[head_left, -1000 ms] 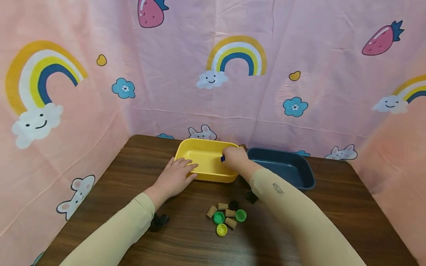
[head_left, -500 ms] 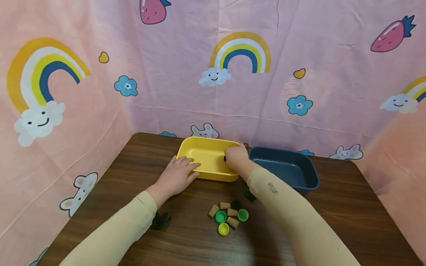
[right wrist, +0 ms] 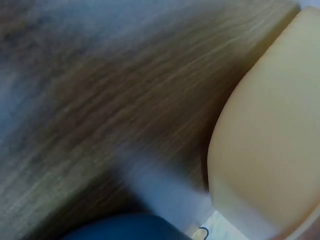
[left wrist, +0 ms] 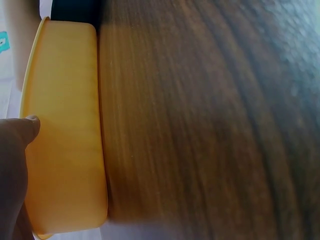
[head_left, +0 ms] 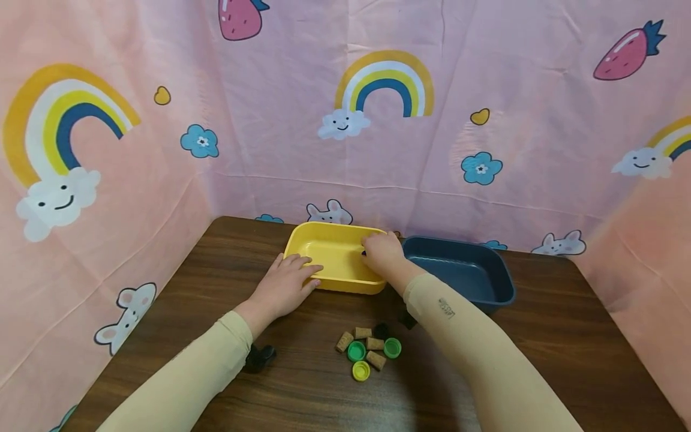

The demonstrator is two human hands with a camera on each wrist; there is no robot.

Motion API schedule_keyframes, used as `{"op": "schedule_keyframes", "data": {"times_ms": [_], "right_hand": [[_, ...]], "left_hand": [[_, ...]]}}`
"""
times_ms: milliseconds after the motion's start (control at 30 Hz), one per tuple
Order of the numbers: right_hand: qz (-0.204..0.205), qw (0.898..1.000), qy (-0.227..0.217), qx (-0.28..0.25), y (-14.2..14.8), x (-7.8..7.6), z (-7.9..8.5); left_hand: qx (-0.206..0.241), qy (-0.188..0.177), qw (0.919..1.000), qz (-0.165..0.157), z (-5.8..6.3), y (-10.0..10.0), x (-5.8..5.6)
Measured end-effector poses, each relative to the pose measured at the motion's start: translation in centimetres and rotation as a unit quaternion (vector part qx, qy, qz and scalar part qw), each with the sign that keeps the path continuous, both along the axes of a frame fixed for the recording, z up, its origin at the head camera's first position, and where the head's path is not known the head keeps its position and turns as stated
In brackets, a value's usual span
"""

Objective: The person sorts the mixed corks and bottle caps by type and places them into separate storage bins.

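A yellow plastic bin [head_left: 345, 285] stands toward the back of the table. My left hand [head_left: 283, 284] holds its near left corner: the fingers reach over the rim, and the left wrist view has the thumb [left wrist: 31, 127] against the outer wall. At the bin's right end, my right hand [head_left: 384, 253] reaches over the rim with curled fingers. It pinches a small dark blue thing [head_left: 364, 253], mostly hidden under the fingers; I cannot tell its kind. The right wrist view shows only the bin's outer wall [right wrist: 265, 130] beside the table, not the fingers.
A navy bin [head_left: 459, 264] stands right of the yellow one. Nearer me lie several corks [head_left: 376, 360], two green bottle caps [head_left: 356, 351], a yellow cap [head_left: 360, 371] and a black round piece [head_left: 381, 330]. Patterned cloth [head_left: 302, 144] hangs behind and beside the table.
The right hand has shifted slightly within the yellow bin, and less of the dark blue thing shows now. The left hand stays at the corner; the head view moved a little.
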State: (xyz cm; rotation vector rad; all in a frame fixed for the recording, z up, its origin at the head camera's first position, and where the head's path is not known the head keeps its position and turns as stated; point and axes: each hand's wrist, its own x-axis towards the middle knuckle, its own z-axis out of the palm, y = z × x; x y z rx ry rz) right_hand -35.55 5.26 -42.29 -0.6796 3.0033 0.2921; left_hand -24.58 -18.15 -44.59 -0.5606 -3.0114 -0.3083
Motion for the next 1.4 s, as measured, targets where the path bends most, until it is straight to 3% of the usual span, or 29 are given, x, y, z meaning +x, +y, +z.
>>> {"op": "schedule_keyframes", "data": {"times_ms": [167,367,500,800,1000,1200,1400], "right_hand": [[-0.041,0.992,0.003,-0.118,0.8,0.9,0.7],[-0.078,0.958,-0.016,-0.274,2.0,3.6,1.7],[-0.065,0.944,-0.015,-0.324,3.1,6.3,2.1],[-0.054,0.931,-0.029,-0.359,7.3,12.4,2.1],[-0.044,0.929,-0.042,-0.364,10.1,15.9,0.7],[-0.043,0.929,-0.054,-0.364,11.3,17.6,-0.2],[-0.042,0.928,-0.051,-0.366,11.7,17.9,0.0]], "left_hand": [[0.000,0.004,1.0000,0.001,-0.1,0.2,0.0],[0.002,0.008,1.0000,-0.003,-0.5,0.4,0.1],[0.010,0.006,0.9999,0.000,-0.9,0.5,0.2],[0.007,0.019,0.9998,0.001,-1.1,0.2,0.2],[0.007,0.018,0.9998,0.001,-0.9,-0.1,0.2],[0.006,0.017,0.9998,-0.005,-0.7,-0.2,0.1],[0.006,0.024,0.9996,-0.013,-0.6,0.0,-0.3]]}}
